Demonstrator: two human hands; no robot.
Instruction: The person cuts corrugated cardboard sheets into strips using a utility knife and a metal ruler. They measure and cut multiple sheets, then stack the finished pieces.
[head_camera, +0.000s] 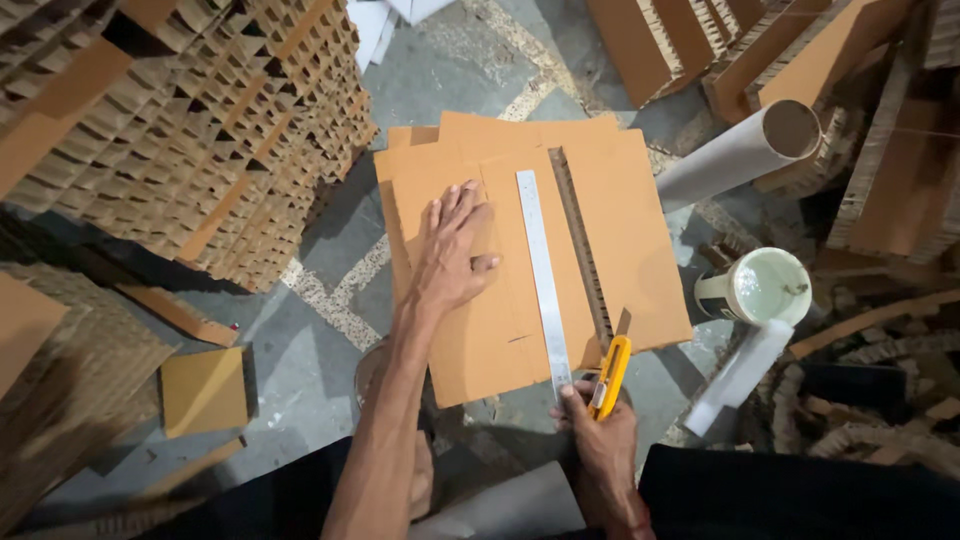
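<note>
Yellow utility knife (610, 377) meets steel ruler (543, 283) lying on flat cardboard (640, 240).

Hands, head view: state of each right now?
Left hand: open, flat on the cardboard sheet.
Right hand: closed on the yellow utility knife, thumb on the steel ruler.

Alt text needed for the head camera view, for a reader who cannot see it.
A person's left hand presses flat on a brown cardboard sheet on the floor, while the right hand holds a yellow utility knife beside a metal ruler lying along the sheet. Stacks of honeycomb cardboard, a cardboard tube and a white pot surround them.
</note>
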